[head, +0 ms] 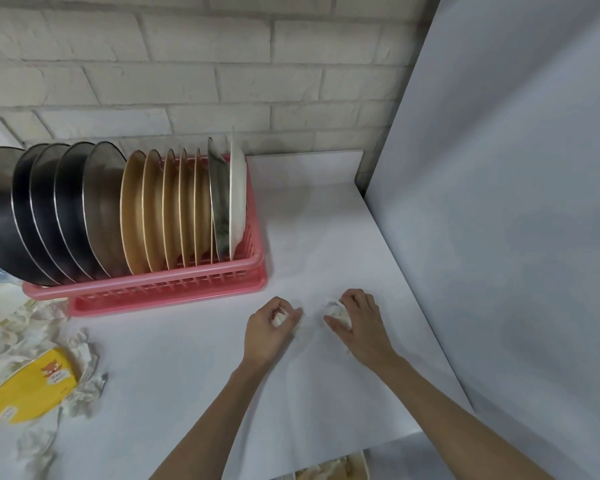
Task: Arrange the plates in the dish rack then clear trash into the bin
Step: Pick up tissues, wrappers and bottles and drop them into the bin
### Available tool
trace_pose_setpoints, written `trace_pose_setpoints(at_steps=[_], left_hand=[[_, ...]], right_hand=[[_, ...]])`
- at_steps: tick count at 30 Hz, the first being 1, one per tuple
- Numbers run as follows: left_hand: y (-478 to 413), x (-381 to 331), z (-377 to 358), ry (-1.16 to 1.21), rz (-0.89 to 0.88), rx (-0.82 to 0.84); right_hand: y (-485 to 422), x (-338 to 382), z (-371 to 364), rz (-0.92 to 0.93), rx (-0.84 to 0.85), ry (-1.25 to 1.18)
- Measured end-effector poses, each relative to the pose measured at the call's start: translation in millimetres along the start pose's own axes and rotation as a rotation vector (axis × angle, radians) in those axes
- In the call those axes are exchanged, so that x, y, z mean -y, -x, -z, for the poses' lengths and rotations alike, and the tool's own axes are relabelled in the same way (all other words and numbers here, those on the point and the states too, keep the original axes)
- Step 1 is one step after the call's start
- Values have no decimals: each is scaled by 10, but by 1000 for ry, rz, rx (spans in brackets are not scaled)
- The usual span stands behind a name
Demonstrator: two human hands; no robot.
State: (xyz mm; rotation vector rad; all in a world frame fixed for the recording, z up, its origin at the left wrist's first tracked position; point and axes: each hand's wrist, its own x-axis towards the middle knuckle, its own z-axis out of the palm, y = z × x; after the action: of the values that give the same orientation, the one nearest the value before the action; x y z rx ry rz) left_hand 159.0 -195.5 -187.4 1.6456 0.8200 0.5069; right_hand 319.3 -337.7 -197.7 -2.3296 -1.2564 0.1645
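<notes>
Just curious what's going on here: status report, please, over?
Left hand grips paper wad, right hand grips second wad. Plates stand in pink dish rack. More crumpled paper lies far left.

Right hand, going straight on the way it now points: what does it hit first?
Probably the right end of the pink dish rack. The right hand, gripping crumpled paper, points forward-left over bare table, passing just beyond the left hand; that gap is hard to judge.
</notes>
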Motion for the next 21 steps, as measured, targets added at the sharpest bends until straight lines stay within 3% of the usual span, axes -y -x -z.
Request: trace_pose_setpoints(at_steps=[6,11,15,18,21], left_hand=[[39,148,-23,-357,-176,70],[61,120,-27,-268,-220,-1],[61,100,-19,-193,-153,-10],[39,132,10,-159,-139,-2],[57,126,17,-102,-177,21]], right_hand=[[27,15,14,87,-108,69],[61,-58,20,7,-81,141],[118,-139,-49,-72,-5,71],[117,-181,40,-53,-117,-44],[90,-92,202,-163,-227,-182]])
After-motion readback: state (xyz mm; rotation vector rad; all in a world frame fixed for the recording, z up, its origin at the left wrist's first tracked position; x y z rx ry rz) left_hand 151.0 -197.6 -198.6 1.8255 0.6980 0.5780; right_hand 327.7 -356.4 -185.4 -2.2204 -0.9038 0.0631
